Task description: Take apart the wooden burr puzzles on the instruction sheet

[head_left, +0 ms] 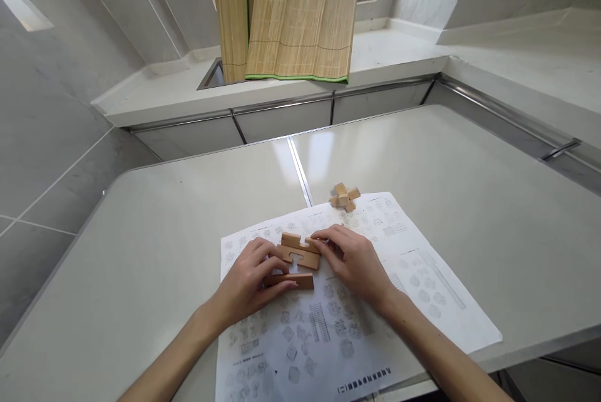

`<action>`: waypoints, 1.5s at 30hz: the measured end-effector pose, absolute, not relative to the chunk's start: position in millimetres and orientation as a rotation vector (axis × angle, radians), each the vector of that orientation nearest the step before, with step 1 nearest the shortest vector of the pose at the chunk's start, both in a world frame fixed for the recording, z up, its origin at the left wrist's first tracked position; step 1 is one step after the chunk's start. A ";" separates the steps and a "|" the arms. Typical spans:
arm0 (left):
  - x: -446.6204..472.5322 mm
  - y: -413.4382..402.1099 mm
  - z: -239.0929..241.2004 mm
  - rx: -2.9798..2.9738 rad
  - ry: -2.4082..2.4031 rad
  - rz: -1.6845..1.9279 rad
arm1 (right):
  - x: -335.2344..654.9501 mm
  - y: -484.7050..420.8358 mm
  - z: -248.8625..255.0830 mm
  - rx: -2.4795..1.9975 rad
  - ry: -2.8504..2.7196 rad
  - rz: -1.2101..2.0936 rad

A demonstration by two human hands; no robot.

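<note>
Loads of bare desk left and right; only the assembled wooden puzzle sits just beyond the sheet.
</note>
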State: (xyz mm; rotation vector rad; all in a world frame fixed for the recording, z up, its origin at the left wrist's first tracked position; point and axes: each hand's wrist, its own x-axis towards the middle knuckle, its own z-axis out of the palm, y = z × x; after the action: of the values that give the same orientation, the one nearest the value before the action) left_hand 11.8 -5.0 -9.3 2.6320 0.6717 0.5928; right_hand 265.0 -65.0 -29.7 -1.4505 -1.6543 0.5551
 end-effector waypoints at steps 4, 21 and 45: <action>11.7 -6.8 -11.0 2.605 0.789 0.620 | 264.8 -65.2 -33.1 -1.431 -1.675 0.545; 11.4 -4.2 -8.6 2.568 1.064 0.502 | 262.6 -64.9 -34.1 -1.428 -1.694 0.586; -9.9 -32.4 -25.2 2.454 1.702 0.568 | 244.4 -58.4 -47.2 -1.547 -1.996 0.139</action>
State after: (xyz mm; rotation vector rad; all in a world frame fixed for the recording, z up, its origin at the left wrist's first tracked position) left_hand -9.9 -32.4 -25.2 2.4537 1.7021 0.5677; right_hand 244.4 -58.4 -47.2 -1.5470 -1.9958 0.1394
